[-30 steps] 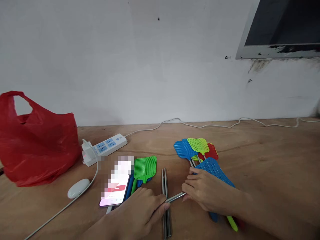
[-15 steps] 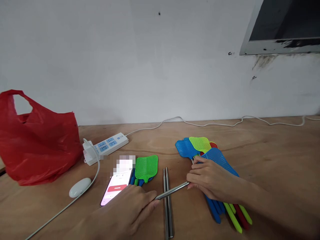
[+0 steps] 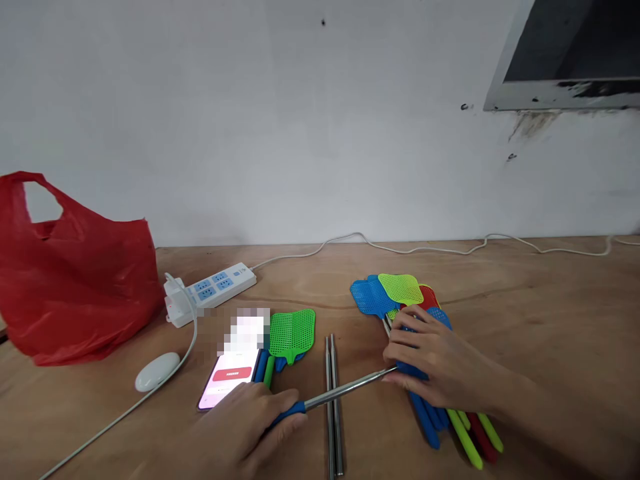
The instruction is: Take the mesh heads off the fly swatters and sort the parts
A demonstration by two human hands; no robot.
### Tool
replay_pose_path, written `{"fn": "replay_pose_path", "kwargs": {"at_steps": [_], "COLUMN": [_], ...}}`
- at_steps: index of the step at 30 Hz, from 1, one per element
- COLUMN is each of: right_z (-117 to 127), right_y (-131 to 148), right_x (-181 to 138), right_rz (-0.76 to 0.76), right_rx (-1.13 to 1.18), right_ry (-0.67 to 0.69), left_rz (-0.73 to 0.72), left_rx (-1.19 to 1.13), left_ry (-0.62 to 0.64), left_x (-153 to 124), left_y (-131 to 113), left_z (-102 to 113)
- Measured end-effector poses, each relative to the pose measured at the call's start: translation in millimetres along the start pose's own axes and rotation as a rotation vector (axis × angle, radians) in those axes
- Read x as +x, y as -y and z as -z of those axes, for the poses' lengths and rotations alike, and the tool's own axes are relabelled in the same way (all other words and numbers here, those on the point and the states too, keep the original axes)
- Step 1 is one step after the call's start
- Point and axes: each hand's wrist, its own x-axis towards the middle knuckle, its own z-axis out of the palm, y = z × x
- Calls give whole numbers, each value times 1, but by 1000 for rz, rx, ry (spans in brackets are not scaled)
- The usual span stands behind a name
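My left hand (image 3: 265,420) is closed round the blue handle of a fly swatter with a shiny metal rod (image 3: 345,388). The rod slants up to my right hand (image 3: 425,353), whose fingers are wrapped over the swatter's blue mesh head, mostly hidden. Beneath and behind that hand lies a pile of fly swatters, with a blue head (image 3: 371,297), a yellow-green head (image 3: 401,289) and several coloured handles (image 3: 465,437). Two bare metal rods (image 3: 334,407) lie side by side between my hands, passing under the held rod. A green fly swatter head (image 3: 293,333) rests left of them.
A lit phone (image 3: 233,377) lies by my left hand, partly pixelated. Behind it is a white power strip (image 3: 225,287) with a plugged-in cable and a white oval device (image 3: 157,372). A red plastic bag (image 3: 80,280) stands at the left; a wall (image 3: 320,133) closes the back.
My left hand has moved left and down, baring part of the blue handle and more rod. My right hand has shifted slightly right, its fingers now over the blue head.
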Motion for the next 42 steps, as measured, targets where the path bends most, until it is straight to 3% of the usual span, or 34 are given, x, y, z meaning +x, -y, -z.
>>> {"fn": "replay_pose_path", "kwargs": {"at_steps": [8, 10, 14, 19, 23, 31, 42], "right_z": [13, 12, 1, -8, -4, -1, 3], "right_y": [-12, -22, -29, -7, 3, 12, -11], "right_x": [-15, -19, -21, -21, -22, -15, -15], "right_rz": [-155, -340, -855, -1144, -1158, -1178, -1101], "right_rx": [108, 232, 622, 1062, 1110, 1048, 1180], "right_ry": [2, -68, -275, -363, -327, -383, -399], "left_rz": [85, 134, 170, 156, 148, 105, 16], "left_rx": [-51, -52, -57, -10, 16, -2, 7], "left_ry": [-1, 1, 22, 18, 8, 30, 52], "left_x": [-7, -9, -10, -10, -8, -4, 1], "left_y": [-4, -5, -6, -13, -18, -16, -4], "left_z": [7, 10, 13, 11, 10, 8, -3]}}
